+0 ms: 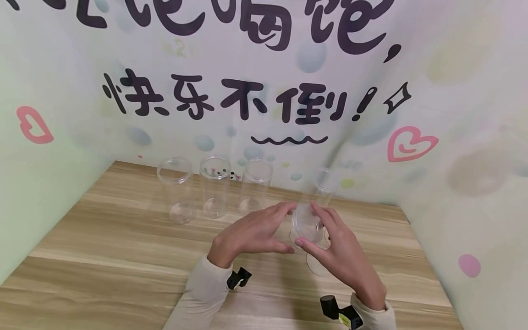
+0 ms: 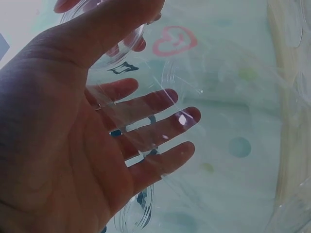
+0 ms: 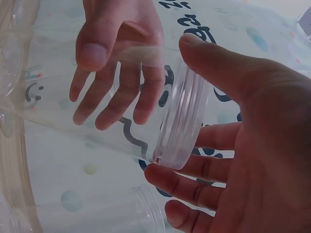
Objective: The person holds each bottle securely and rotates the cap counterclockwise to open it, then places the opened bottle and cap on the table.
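A clear plastic jar (image 1: 316, 263) stands on the wooden table before me, topped by a translucent ridged lid (image 3: 183, 121). With thumb and fingers on opposite sides of the lid's rim, my right hand (image 1: 344, 250) grips it. My left hand (image 1: 252, 233) is on the jar's other side, thumb and fingers spread apart. Through the clear wall in the right wrist view, the left hand's fingers (image 3: 124, 92) show extended and separated. The left wrist view has the same left hand (image 2: 73, 126), its palm facing the jar.
Three clear open-topped jars (image 1: 175, 192) (image 1: 215, 190) (image 1: 255, 188) stand in a row at the back left of the table (image 1: 123, 256). Another clear jar (image 1: 326, 181) stands behind my right hand, near the printed cloth wall (image 1: 247, 151). Side walls border the table.
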Demonstrator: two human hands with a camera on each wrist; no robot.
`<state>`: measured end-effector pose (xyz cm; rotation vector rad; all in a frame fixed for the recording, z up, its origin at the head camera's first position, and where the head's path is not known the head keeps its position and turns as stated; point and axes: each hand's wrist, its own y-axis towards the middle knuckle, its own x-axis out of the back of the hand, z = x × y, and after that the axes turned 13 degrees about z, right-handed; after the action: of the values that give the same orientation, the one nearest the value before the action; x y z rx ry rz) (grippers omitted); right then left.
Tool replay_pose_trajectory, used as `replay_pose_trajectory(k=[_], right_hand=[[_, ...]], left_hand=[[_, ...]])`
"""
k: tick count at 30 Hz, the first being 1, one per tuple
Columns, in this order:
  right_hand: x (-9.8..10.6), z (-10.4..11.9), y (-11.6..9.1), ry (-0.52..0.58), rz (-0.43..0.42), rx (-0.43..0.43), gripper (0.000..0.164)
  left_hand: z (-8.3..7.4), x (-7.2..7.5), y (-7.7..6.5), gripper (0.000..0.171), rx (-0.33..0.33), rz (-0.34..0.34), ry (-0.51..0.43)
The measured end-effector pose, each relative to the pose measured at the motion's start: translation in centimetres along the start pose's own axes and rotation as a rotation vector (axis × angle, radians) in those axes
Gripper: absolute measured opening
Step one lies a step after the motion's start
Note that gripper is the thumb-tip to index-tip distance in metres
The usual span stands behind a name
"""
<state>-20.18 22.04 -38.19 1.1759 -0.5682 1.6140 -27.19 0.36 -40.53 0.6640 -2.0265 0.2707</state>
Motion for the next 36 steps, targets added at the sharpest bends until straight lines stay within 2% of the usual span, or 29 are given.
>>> replay_pose_trajectory(k=[8, 15, 27, 32, 36], right_hand=[[0.3, 0.0, -0.08, 0.006, 0.0, 0.021, 0.085], [0.35, -0.08, -0.11, 0.003, -0.014, 0.058, 0.083], [0.4, -0.07, -0.09, 0.064, -0.01, 0.089, 0.085], [0.32, -0.01, 0.17, 0.144, 0.005, 0.023, 0.094], [0.08, 0.23, 0.33, 0.193, -0.032, -0.061, 0.094]], left_hand=[[0.02, 0.05, -0.06, 0.086, -0.002, 0.002, -0.029], [0.03, 0.14, -0.07, 0.085, 0.002, 0.004, -0.052], [0.09, 0.12, 0.0, 0.084, -0.017, -0.016, -0.071], [0.23, -0.02, 0.1, 0.083, -0.005, -0.037, -0.04], [0.33, -0.21, 0.26, 0.082, 0.018, -0.053, -0.005]])
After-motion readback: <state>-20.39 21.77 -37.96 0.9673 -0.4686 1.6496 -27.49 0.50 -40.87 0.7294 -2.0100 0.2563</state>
